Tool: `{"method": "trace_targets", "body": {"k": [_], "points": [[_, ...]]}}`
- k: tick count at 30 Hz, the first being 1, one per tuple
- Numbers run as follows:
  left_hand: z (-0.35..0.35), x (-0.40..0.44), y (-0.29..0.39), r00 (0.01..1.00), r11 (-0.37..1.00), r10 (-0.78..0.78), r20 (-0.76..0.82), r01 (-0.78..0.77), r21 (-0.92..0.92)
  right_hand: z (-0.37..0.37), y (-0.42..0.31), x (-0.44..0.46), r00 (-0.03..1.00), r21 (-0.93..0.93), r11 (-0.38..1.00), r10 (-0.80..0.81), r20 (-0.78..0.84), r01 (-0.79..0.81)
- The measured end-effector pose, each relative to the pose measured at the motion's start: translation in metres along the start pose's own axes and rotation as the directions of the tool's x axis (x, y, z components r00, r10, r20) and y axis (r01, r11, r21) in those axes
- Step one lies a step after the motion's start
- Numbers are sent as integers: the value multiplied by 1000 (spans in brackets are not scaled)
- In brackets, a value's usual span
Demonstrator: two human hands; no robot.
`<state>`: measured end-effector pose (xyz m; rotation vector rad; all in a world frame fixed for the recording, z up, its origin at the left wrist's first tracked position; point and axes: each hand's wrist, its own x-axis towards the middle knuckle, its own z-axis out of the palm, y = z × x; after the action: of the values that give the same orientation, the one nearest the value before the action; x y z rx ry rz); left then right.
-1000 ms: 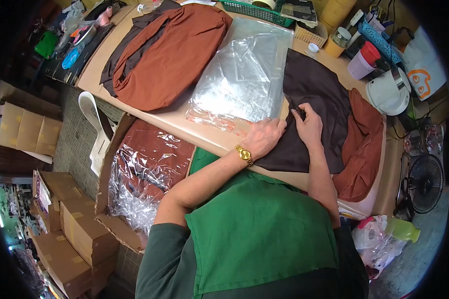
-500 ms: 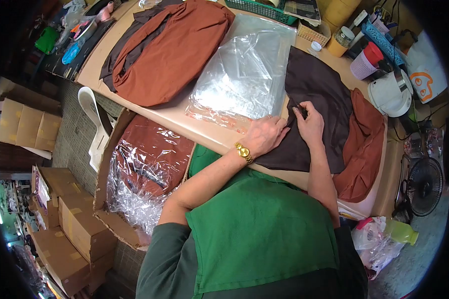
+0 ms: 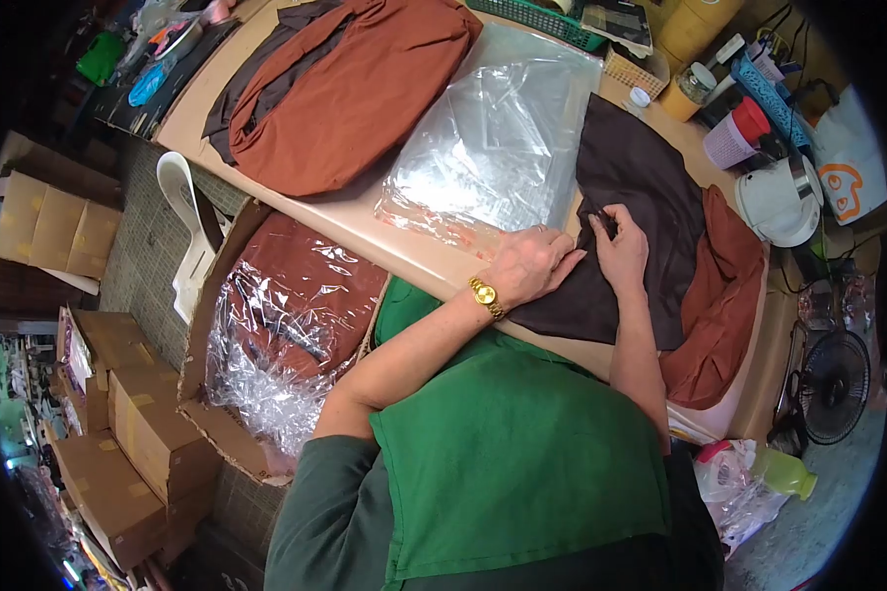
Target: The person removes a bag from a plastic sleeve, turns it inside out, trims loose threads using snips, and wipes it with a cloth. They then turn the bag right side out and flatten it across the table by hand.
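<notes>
Dark brown cloth [image 3: 641,167] lies over the right part of the table, with reddish-brown fabric [image 3: 715,305] bunched along its right side. My left hand [image 3: 534,264], with a gold watch at the wrist, rests at the cloth's left edge, fingers closed on it. Close by, my right hand [image 3: 624,251] pinches a dark fold of the same cloth between thumb and fingers; whether a small tool is also in that grip I cannot make out. Left of the cloth is a stack of clear plastic bags [image 3: 493,138].
A reddish-brown garment [image 3: 355,98] covers the table's far left. Below the table edge stands an open carton [image 3: 202,335] holding plastic-wrapped brown fabric [image 3: 310,281]. Cups, jars and a blue basket [image 3: 764,89] line the back right. A black fan [image 3: 833,384] is at right.
The whole view has shifted slightly. Both hands stay at the cloth's left edge in nearly the same pose, with the right fingers moved a little at the fold.
</notes>
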<state>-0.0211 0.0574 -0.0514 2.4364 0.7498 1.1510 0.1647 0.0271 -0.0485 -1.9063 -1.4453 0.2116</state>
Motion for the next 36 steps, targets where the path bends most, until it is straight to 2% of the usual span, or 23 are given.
{"method": "trace_targets", "body": {"k": [3, 8, 13, 20, 36], "points": [[1, 0, 0, 997, 998, 54, -55, -51, 49, 2, 4, 1, 1000, -15, 1000, -2, -4, 2], [2, -1, 1, 988, 982, 154, -5, -153, 109, 2, 3, 1, 1000, -33, 999, 13, 8, -12], [7, -4, -1, 982, 974, 184, 46, -189, 127, 4, 8, 2, 999, -41, 999, -34, -18, 33], [13, -8, 0, 962, 957, 243, 122, -258, 133, 3, 4, 1, 1000, -28, 999, -20, -18, 20], [8, -5, 2, 979, 977, 177, 105, -187, 99, 3, 5, 1, 1000, -31, 999, -18, -12, 17]]}}
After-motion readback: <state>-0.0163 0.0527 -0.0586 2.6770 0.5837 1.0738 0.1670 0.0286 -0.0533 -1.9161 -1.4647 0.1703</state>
